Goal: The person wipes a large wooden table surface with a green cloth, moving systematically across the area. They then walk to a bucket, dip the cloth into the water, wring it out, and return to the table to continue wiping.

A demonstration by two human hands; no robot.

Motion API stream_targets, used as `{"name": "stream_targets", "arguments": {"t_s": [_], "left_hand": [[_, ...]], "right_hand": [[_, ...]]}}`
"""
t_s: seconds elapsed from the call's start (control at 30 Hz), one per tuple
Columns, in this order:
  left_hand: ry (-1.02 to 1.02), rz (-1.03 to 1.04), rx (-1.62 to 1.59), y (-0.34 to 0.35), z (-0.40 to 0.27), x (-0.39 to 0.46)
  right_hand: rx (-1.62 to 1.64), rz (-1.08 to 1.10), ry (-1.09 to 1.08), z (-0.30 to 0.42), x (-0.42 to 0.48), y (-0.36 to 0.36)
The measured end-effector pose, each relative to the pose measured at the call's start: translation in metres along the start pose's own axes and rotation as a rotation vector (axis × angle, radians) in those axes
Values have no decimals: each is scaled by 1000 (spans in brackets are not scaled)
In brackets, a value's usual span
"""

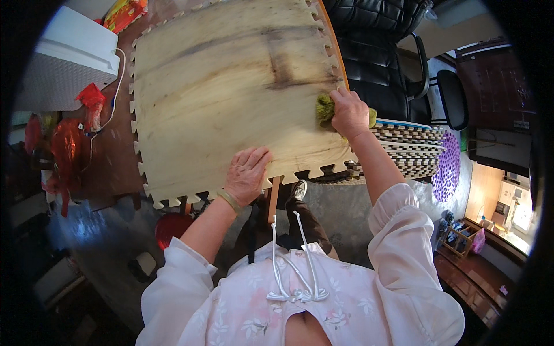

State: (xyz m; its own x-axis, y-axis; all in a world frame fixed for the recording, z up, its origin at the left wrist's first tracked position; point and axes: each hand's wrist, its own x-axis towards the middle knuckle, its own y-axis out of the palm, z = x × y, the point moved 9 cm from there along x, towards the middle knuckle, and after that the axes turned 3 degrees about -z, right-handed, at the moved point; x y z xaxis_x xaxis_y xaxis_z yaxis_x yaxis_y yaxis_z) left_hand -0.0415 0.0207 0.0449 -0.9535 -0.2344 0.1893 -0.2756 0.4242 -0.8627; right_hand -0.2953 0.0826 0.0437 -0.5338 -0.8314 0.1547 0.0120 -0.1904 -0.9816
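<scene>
A large cream foam mat tile (207, 116) with interlocking toothed edges lies flat before me on a brown table. Dark stains run across its far half and its right side. My right hand (349, 111) grips a fuzzy olive-green cloth (324, 109) against the tile near its right edge. Part of the cloth shows on both sides of the fingers. Flat on the tile's near edge rests my left hand (247, 175), fingers together and pointing away from me, with nothing visible in it.
Right of the table stand a black padded armchair (372, 60) and a stack of mat tiles (407, 151), with a purple perforated mat (446, 166) beyond. At left are a white box (73, 56), a white cable (113, 110) and red plastic bags (67, 145). A red stool (173, 227) stands below the table.
</scene>
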Motion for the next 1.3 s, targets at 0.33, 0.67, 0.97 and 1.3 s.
{"name": "stream_targets", "arguments": {"t_s": [0.33,0.67,0.97,1.3], "left_hand": [[80,74,3,-1,-3,-15],[211,57,-15,-3,9,-37],[219,152,47,-6,0,-24],[344,275,70,-19,27,-53]], "right_hand": [[-17,-23,9,1,-1,-3],[208,-29,-273,97,-18,-5],[148,-29,-240,97,-18,1],[146,-62,-244,95,-16,-2]]}}
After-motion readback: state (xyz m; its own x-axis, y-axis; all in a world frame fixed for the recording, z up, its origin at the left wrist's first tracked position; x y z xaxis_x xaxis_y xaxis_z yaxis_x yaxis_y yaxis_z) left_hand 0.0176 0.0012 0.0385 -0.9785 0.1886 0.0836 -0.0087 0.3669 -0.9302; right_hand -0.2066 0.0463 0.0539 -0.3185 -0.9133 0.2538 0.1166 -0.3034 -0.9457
